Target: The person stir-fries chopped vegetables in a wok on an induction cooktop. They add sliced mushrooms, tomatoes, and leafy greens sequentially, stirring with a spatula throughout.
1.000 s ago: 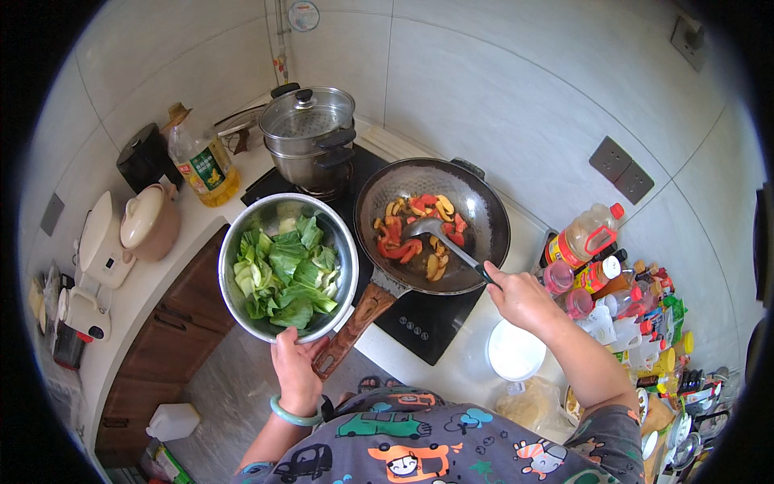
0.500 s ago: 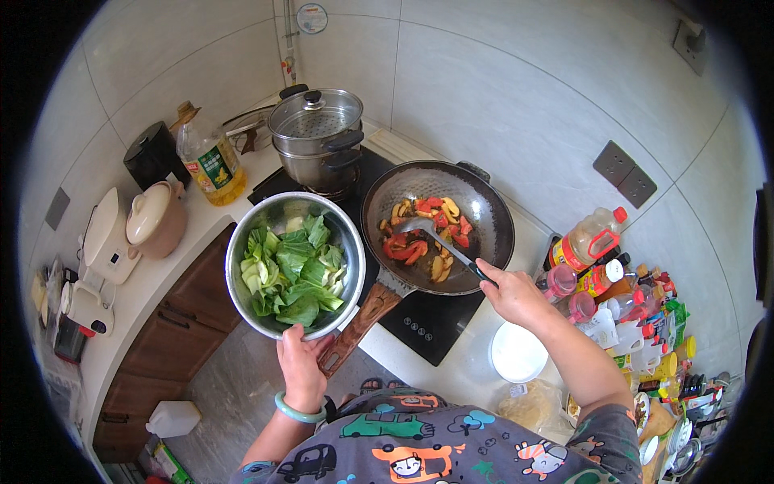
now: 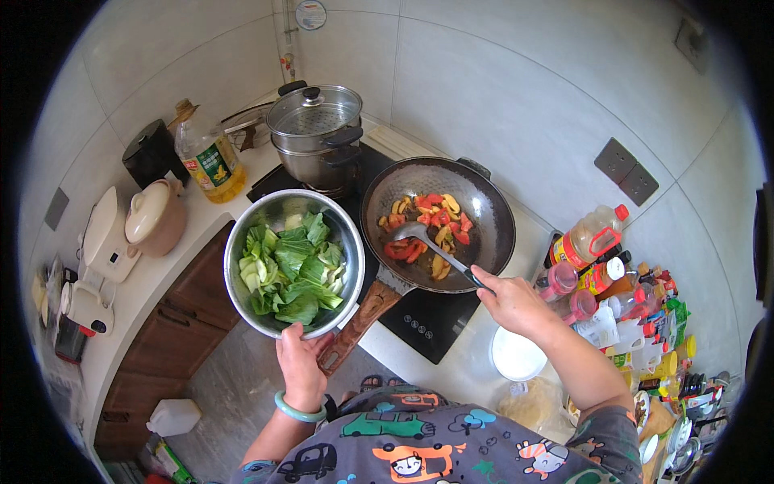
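My left hand [image 3: 300,359] grips the near rim of a steel bowl [image 3: 352,250], thumb over the edge. Chopped leafy greens [image 3: 294,266] fill much of the bowl, which is held level beside the wok and partly over its wooden handle [image 3: 363,323]. My right hand [image 3: 516,302] is closed round the dark handle of a metal spatula [image 3: 445,256]. Its head rests among the red tomato pieces [image 3: 401,252] and yellowish-brown slices [image 3: 441,266] in the dark wok [image 3: 484,218]. The wok stands on the black cooktop [image 3: 427,323].
Behind the bowl stands a lidded steamer pot [image 3: 314,145]. An oil bottle [image 3: 211,165] and a cream pot [image 3: 153,218] line the left counter. A white bowl [image 3: 518,355] sits right of the cooktop, near several seasoning bottles [image 3: 588,238]. Tiled walls [image 3: 500,81] close off the back.
The spatula head has shifted a little left and nearer within the wok, pushing through the tomato pieces. My right hand has dipped slightly; the bowl of greens has hardly moved.
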`<state>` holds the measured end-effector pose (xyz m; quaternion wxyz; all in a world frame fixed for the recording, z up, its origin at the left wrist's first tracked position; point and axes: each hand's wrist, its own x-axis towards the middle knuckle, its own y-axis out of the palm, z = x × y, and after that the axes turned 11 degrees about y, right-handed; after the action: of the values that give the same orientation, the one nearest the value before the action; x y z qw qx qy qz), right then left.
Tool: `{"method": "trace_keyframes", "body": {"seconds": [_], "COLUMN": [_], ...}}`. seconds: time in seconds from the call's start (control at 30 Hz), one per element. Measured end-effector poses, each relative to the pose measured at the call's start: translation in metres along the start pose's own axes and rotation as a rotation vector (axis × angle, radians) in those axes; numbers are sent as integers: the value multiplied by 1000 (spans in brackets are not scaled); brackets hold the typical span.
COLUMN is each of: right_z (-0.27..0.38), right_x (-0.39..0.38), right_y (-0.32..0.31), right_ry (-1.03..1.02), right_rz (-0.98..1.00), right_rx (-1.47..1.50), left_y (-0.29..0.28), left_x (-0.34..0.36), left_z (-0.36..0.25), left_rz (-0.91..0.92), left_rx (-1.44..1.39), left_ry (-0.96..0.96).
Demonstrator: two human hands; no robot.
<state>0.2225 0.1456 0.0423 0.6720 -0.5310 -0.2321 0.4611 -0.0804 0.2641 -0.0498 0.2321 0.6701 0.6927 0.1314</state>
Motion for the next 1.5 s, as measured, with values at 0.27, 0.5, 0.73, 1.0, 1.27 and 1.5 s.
{"method": "trace_keyframes", "body": {"seconds": [0.27,0.5,0.73,1.0,1.27,1.5], "right_z": [5,-9,-24,-16,-9,-22], "right_x": [6,-3,-33,-29,-29,-26], "right_y": [3,-19,-10,-6,-29,-12], "right_ry": [32,31,100,107,39,-29], "right_rz": [24,-73,-56,-1,-32,-41], "right_rx": [-181,48,7,-190,-28,-276], "left_y": [-1,1,3,4,1,3], "left_x": [3,2,-1,-1,1,0], "left_z": [0,-2,-5,-5,-4,-2], "left_rz": [5,12,4,-3,35,24], "left_rx": [13,-12,1,-19,-4,13], "left_ry": [-3,-12,-25,-14,1,0]}}
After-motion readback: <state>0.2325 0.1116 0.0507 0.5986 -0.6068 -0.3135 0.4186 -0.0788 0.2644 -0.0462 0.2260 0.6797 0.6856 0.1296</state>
